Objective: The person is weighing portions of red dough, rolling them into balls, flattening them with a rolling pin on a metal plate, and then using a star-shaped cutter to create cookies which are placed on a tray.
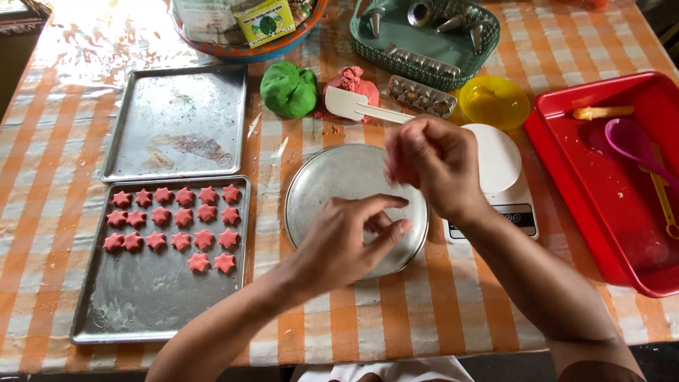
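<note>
Hands meet above a round metal plate (332, 177) lying near the middle of the table (56, 141), which is covered with an orange-and-white checked cloth under clear plastic. Left hand (350, 240) hovers over the plate's near edge, fingers loosely spread and slightly curled, gripping nothing that can be seen. Right hand (433, 164) is raised over the plate's right rim with fingers bunched toward the thumb; whether they pinch a bit of dough cannot be told. Toward the near left corner lies a rectangular baking tray (141, 304) bearing rows of pink star-shaped dough pieces (173, 219) on its far half. Just beyond it, toward the far left corner, lies a second tray (177, 120) with only smears on it. Beyond the plate rest a lump of green dough (288, 88) and a lump of pink dough (353, 83), side by side, with a white spatula (361, 108) lying against the pink one. A white kitchen scale (503, 177) stands just right of the plate, partly behind the right hand, and a yellow bowl (494, 101) sits beyond it. A red tray (601, 191) at the right edge holds a purple spoon (633, 145). A green basket (424, 35) of metal nozzles stands at the far edge.
</note>
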